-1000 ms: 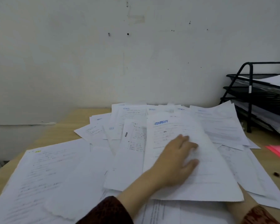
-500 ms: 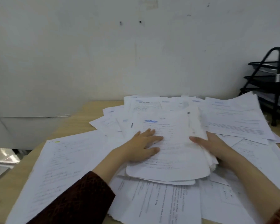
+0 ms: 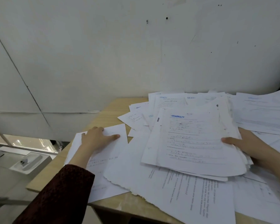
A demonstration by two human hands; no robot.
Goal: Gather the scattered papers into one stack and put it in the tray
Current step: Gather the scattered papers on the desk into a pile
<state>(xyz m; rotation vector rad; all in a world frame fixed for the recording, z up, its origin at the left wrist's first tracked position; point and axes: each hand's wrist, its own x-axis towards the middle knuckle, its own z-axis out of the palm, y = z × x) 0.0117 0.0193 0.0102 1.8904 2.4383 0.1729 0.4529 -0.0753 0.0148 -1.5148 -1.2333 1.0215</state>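
- Right hand [image 3: 247, 146] grips the right edge of a gathered stack of papers [image 3: 194, 143]; thumb lies on top of the sheets, fingers go underneath out of sight.
- Stack sits right of centre on the table [image 3: 110, 110], resting on more loose sheets. Top page carries a blue "APPROVED" stamp [image 3: 177, 116], printed upside down from the wearer's side.
- Left hand [image 3: 97, 139] lies flat, fingers spread and straight, pressing a single sheet [image 3: 102, 159] at the table's left edge. That sheet is apart from the stack, to its left.
- Dark red sleeve [image 3: 61, 196] covers the left forearm.
- Scattered papers [image 3: 168, 188] still cover most of the table: a large ragged-edged sheet in front, several fanned behind the stack toward the wall [image 3: 103, 54], more to the far right.
- A dark object shows at the right frame edge; too little visible to identify it as the tray.
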